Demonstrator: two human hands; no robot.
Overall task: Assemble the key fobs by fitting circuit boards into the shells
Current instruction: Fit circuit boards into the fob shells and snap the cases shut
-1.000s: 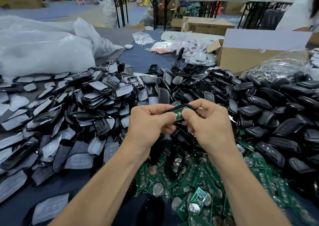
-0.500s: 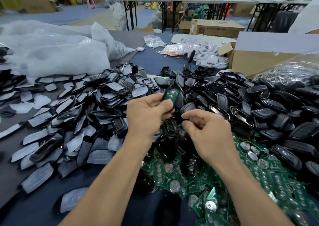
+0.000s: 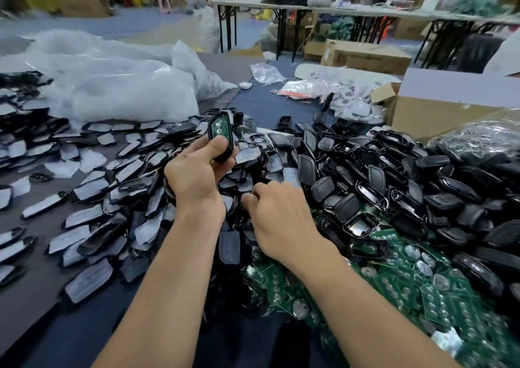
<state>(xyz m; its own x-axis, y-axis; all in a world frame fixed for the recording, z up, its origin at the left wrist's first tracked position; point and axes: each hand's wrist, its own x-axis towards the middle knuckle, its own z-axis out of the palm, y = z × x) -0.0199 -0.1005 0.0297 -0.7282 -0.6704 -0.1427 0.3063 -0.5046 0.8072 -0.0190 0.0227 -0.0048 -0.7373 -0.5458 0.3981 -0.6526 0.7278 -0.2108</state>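
My left hand point(image 3: 197, 173) grips a black key fob shell point(image 3: 221, 134) with a green circuit board seated inside it, held upright above the pile. My right hand point(image 3: 277, 216) hovers lower and to the right, fingers loosely curled over the heap, with nothing visibly held. A heap of green circuit boards point(image 3: 408, 277) with coin cells lies at the lower right. Black shell halves point(image 3: 422, 182) are piled on the right, and film-covered shell fronts point(image 3: 92, 187) spread over the left.
A large clear plastic bag point(image 3: 112, 86) lies at the back left. An open cardboard box point(image 3: 439, 109) stands at the back right beside a bag of metal key rings point(image 3: 478, 137). White fobs in bags point(image 3: 346, 97) lie behind the pile. Folding tables stand farther back.
The right hand let go of the fob and dropped toward the pile. The left hand carried the shell with its board up and to the left, turning it upright.
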